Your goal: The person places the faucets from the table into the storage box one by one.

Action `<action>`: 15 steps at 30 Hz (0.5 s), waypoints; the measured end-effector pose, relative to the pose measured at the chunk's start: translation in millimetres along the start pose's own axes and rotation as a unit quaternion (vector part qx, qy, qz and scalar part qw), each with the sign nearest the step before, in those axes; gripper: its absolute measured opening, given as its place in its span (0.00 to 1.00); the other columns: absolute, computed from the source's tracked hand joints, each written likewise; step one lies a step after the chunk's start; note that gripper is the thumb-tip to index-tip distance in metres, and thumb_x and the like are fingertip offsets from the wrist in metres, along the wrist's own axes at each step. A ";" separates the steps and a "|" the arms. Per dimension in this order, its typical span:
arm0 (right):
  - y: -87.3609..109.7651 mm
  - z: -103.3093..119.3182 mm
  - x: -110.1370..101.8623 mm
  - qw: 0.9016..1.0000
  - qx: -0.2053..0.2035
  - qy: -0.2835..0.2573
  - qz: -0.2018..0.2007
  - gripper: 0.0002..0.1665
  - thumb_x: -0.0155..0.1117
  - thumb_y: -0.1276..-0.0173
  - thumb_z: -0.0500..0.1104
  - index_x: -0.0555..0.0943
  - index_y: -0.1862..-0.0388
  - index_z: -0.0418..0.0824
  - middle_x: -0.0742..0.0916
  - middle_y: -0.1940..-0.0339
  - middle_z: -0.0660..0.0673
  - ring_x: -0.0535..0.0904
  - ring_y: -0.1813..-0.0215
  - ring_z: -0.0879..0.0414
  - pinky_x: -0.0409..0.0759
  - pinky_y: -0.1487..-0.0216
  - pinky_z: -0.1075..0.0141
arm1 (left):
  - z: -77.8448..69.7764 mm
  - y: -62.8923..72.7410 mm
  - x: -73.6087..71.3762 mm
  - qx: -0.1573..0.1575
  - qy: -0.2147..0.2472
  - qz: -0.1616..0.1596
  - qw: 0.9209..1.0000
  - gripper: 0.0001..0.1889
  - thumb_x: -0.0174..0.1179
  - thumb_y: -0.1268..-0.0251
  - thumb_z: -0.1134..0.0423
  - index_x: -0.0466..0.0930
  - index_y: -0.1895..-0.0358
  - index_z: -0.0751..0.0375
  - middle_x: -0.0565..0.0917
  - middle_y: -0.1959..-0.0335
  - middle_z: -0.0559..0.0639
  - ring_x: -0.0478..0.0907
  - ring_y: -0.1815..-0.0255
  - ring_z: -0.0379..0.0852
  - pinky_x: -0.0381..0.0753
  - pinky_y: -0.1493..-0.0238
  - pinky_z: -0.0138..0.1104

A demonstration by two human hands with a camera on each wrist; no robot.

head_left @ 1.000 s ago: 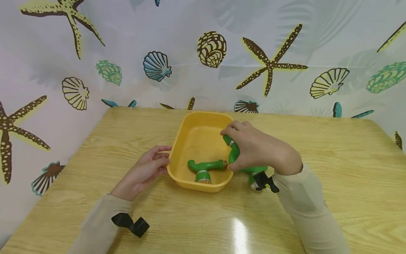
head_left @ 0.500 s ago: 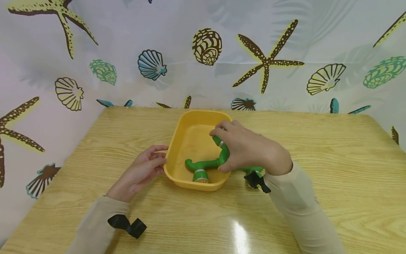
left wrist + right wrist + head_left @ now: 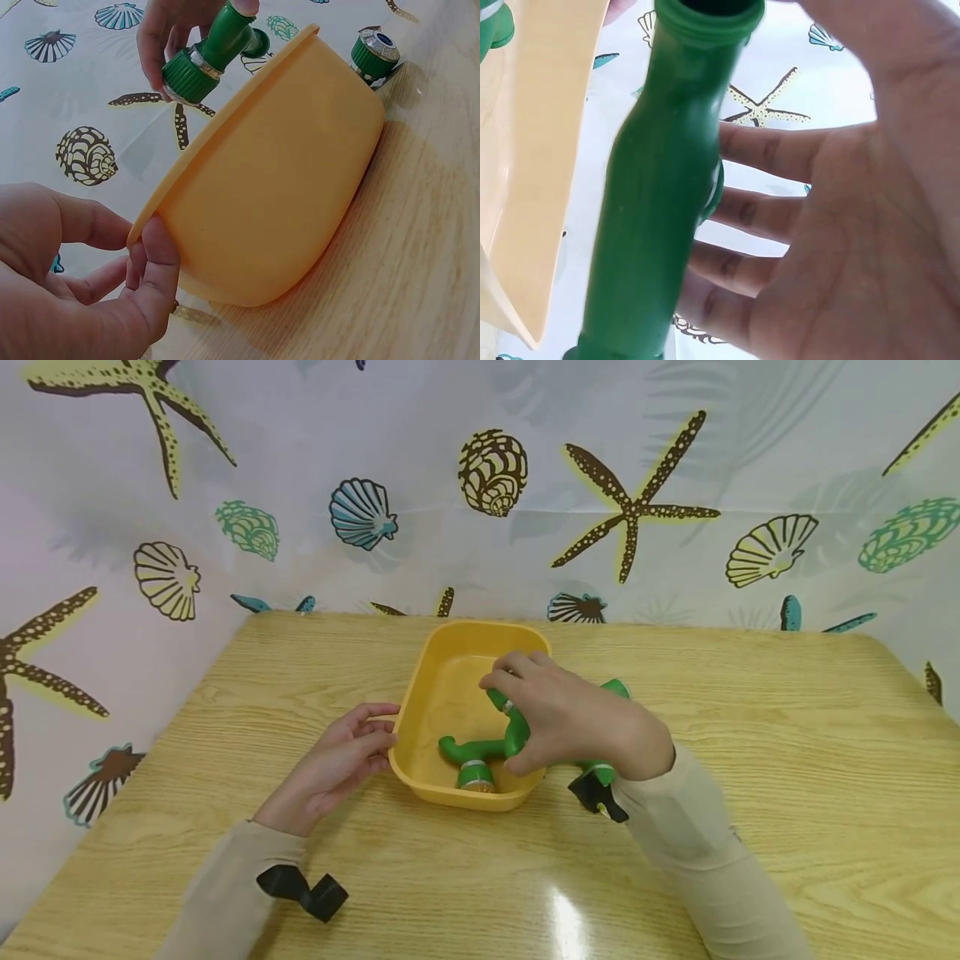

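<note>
My left hand (image 3: 337, 768) pinches the left rim of a yellow plastic basin (image 3: 270, 172), thumb outside and fingers over the edge. In the head view my right hand (image 3: 570, 714) grips a green plastic tap (image 3: 652, 187) above the basin's right side. Its ribbed collar and silver ring show in the left wrist view, beyond the rim. Inside the basin, near the front, lies another green tap (image 3: 472, 760); its right end is hidden behind the held one.
Right of the basin, on the wooden table (image 3: 787, 735), green fittings (image 3: 600, 772) lie partly hidden under my right forearm. A silver-ended green fitting (image 3: 375, 54) stands past the basin in the left wrist view. A patterned cloth (image 3: 420, 443) hangs behind.
My right hand has moved left with the green tap, from over the basin's right rim to further over its inside. My left hand keeps its hold on the rim.
</note>
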State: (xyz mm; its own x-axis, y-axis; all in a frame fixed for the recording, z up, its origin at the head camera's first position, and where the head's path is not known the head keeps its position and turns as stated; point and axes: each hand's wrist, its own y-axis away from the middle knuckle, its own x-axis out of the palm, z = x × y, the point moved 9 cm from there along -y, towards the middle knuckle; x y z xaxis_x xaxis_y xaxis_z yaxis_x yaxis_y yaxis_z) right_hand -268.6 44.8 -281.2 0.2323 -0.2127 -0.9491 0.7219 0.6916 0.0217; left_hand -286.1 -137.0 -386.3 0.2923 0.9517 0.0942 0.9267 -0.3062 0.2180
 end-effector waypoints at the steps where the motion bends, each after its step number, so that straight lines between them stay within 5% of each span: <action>1: -0.2 1.2 0.5 1.000 -0.002 0.000 -0.001 0.44 0.76 0.51 0.45 0.70 0.35 0.34 0.71 0.37 0.37 0.66 0.39 0.42 0.71 0.43 0.53 | 0.2 -0.2 0.1 -0.001 0.000 0.000 1.000 0.23 0.47 0.29 0.74 0.55 0.33 0.73 0.72 0.54 0.58 0.76 0.61 0.44 0.79 0.61 0.32; 15: -6.5 12.1 5.8 1.000 -0.030 0.004 -0.010 0.45 0.75 0.51 0.47 0.70 0.34 0.35 0.70 0.36 0.41 0.66 0.41 0.44 0.71 0.45 0.56 | -0.1 0.5 0.2 -0.002 -0.006 -0.004 1.000 0.24 0.47 0.29 0.74 0.55 0.33 0.72 0.72 0.53 0.60 0.77 0.60 0.45 0.79 0.61 0.32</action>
State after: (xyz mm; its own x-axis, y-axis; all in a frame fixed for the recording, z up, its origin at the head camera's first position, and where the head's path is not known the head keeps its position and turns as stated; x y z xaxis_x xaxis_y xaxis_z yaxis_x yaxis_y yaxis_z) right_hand -264.0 30.7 -283.1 0.2125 -0.2207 -0.9519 0.6864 0.7270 -0.0153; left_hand -285.7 -137.0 -386.0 0.2886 0.9540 0.0807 0.9278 -0.2995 0.2225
